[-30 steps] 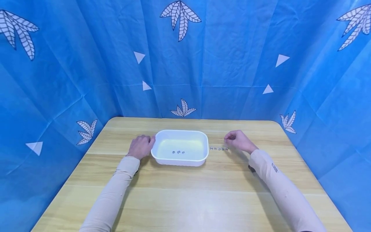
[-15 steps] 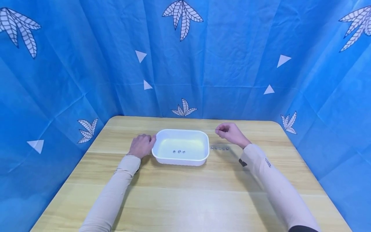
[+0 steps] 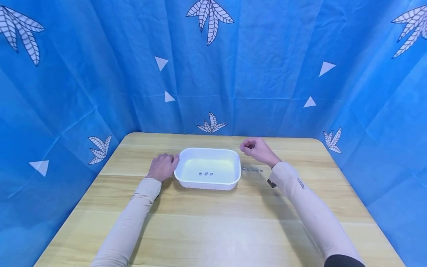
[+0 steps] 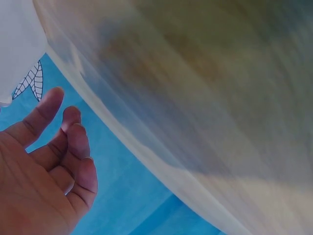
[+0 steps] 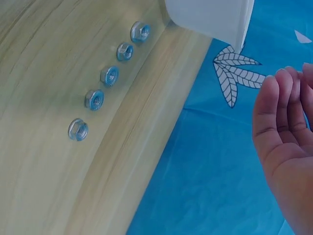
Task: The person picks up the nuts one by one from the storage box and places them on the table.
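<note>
A white rectangular tray [image 3: 207, 185] stands on the wooden table with 3 small metal nuts [image 3: 206, 173] inside. My left hand [image 3: 162, 167] is at its left end, thumb side against or very near the rim. In the left wrist view the fingers [image 4: 85, 181] are loosely bent with nothing between them. My right hand [image 3: 258, 150] is above the table behind the tray's right end, thumb and fingertips drawn together. Whether a nut is between them is hidden; the right wrist view cuts off the thumb. Below lies a row of several flange nuts [image 5: 109, 76].
The row of nuts runs right from the tray's right wall. Light wood tabletop [image 3: 213, 230] extends in front of the tray. A blue curtain [image 3: 267, 74] with leaf and triangle prints surrounds the table's back and sides.
My right hand has moved left and away from me, from the row's right end toward the tray's far right corner, fingertips still together. The left hand and the tray have stayed in place.
</note>
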Demonstrator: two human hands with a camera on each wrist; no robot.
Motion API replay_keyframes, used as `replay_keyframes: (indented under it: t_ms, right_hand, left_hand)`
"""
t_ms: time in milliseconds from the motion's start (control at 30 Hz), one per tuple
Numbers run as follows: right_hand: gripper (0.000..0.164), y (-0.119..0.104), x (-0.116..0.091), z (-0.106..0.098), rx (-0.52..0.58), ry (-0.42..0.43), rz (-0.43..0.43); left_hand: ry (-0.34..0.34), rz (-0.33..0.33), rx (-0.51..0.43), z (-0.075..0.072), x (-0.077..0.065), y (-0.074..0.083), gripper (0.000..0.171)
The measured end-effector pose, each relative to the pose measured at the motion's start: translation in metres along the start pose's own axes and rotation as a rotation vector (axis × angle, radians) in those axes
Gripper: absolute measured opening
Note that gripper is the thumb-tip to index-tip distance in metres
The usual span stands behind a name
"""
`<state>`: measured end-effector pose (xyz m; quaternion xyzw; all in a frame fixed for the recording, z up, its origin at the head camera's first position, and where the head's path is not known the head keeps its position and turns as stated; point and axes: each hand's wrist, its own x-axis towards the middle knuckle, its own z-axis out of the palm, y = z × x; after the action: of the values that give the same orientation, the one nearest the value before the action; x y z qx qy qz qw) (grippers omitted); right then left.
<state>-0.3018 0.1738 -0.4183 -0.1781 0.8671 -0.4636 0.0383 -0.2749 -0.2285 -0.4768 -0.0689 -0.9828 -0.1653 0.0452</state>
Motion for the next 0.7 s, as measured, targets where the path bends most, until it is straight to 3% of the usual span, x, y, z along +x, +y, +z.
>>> replay_keyframes:
  t_ms: [700]
  right_hand:
    - [0.015,-0.055,0.030,0.066,-0.049,-0.132,-0.113]
  left_hand:
    - [0.004,-0.012,0.000,0.000,-0.001,-0.002,0.066]
